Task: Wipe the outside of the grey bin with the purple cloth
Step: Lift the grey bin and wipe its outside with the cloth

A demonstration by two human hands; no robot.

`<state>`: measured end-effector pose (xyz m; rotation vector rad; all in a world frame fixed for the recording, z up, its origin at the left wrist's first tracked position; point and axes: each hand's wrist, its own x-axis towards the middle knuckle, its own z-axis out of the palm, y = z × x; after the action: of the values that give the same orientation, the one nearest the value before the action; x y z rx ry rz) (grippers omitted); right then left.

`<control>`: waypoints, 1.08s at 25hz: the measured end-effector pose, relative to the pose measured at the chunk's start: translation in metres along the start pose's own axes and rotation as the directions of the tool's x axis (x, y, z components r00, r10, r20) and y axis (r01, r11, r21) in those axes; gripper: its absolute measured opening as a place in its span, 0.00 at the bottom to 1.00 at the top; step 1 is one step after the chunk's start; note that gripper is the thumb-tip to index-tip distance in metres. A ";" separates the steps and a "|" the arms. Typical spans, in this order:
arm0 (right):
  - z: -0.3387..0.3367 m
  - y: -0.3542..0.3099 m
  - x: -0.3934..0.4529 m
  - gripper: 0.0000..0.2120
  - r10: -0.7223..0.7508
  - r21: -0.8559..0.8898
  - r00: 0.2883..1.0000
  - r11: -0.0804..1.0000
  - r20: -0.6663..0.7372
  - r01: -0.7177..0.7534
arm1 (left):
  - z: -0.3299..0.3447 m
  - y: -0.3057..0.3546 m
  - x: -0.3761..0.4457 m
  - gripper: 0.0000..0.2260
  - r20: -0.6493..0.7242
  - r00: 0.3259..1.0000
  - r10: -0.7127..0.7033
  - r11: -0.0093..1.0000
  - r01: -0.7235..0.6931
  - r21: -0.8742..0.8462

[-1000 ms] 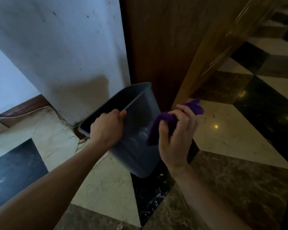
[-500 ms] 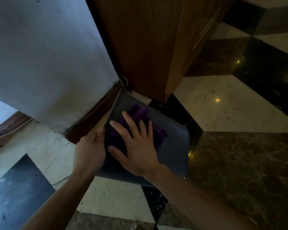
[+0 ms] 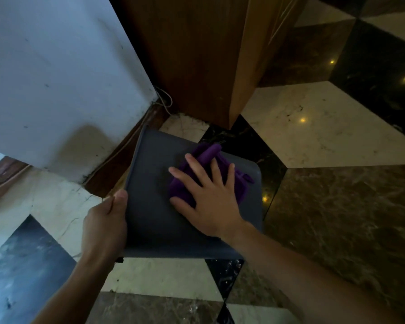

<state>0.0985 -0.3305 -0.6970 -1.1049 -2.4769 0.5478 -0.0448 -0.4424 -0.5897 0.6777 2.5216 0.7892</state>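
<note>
The grey bin [image 3: 150, 183] lies tipped over in the middle of the view, one flat outer side facing up. My left hand [image 3: 104, 226] grips the bin's left edge, thumb on top. My right hand [image 3: 208, 195] lies flat with spread fingers on the purple cloth [image 3: 220, 167], pressing it against the upper right part of that grey side. The cloth bunches out past my fingertips. The bin's opening is hidden.
A white wall [image 3: 56, 78] with a dark skirting board stands left of the bin. A wooden cabinet corner [image 3: 208, 54] stands just behind it, with thin cables [image 3: 164, 99] at its foot. The floor is polished marble tiles [image 3: 325, 127] in cream, black and brown.
The bin went from held upright to tipped with a flat side up. My right hand laid the cloth on that side and has slid it to the right.
</note>
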 end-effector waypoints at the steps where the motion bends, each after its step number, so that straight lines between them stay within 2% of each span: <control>1: 0.000 0.009 -0.002 0.29 0.024 -0.016 1.000 1.000 0.011 -0.024 | -0.001 -0.001 -0.001 0.18 0.003 1.000 -0.012 1.000 0.012 -0.008; 5: -0.002 0.051 -0.013 0.27 0.137 -0.064 0.991 0.989 0.004 -0.137 | -0.001 -0.001 0.000 0.18 -0.003 1.000 -0.026 0.998 0.025 -0.062; 8: -0.005 0.077 -0.021 0.25 0.236 -0.002 0.971 0.972 -0.048 -0.236 | 0.003 0.002 0.000 0.20 0.010 1.000 0.025 0.999 -0.024 -0.047; 11: -0.015 0.084 -0.020 0.24 0.408 0.201 0.910 0.900 -0.078 -0.386 | 0.010 0.005 -0.010 0.22 0.001 0.989 0.148 0.989 -0.148 0.004; 13: -0.027 0.065 -0.010 0.25 0.476 0.364 0.871 0.837 -0.117 -0.408 | 0.014 0.008 -0.020 0.22 -0.014 0.973 0.229 0.973 -0.228 0.034; 14: -0.034 0.045 -0.005 0.24 0.450 0.425 0.885 0.829 -0.122 -0.363 | 0.017 0.010 -0.024 0.21 -0.015 0.967 0.256 0.966 -0.255 0.044; 16: -0.042 -0.009 0.000 0.24 0.266 0.475 0.958 0.860 -0.110 -0.184 | 0.019 0.014 -0.029 0.19 -0.019 0.960 0.280 0.959 -0.280 0.039; 18: -0.042 -0.056 -0.004 0.23 0.019 0.422 0.995 0.906 -0.094 0.023 | 0.019 0.014 -0.030 0.17 -0.018 0.960 0.279 0.960 -0.279 -0.006; 20: -0.037 -0.066 -0.014 0.25 -0.095 0.326 0.993 0.939 -0.068 0.112 | 0.018 0.015 -0.029 0.15 -0.001 0.965 0.263 0.964 -0.263 -0.052; 22: -0.033 -0.048 -0.018 0.27 -0.077 0.236 0.995 0.968 -0.059 0.089 | 0.016 0.014 -0.024 0.15 0.002 0.956 0.292 0.955 -0.292 -0.052; 24: -0.027 -0.027 -0.020 0.28 0.004 0.196 0.999 0.981 -0.050 0.006 | 0.014 0.012 -0.019 0.16 -0.005 0.947 0.320 0.947 -0.320 -0.026; 27: -0.015 0.005 -0.020 0.27 0.113 0.110 0.993 0.988 -0.022 -0.110 | 0.011 0.002 -0.011 0.20 -0.020 0.959 0.282 0.959 -0.282 -0.005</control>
<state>0.1212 -0.3401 -0.6897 -1.2042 -2.3421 0.6863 -0.0293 -0.4424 -0.5943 1.0487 2.4683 0.9031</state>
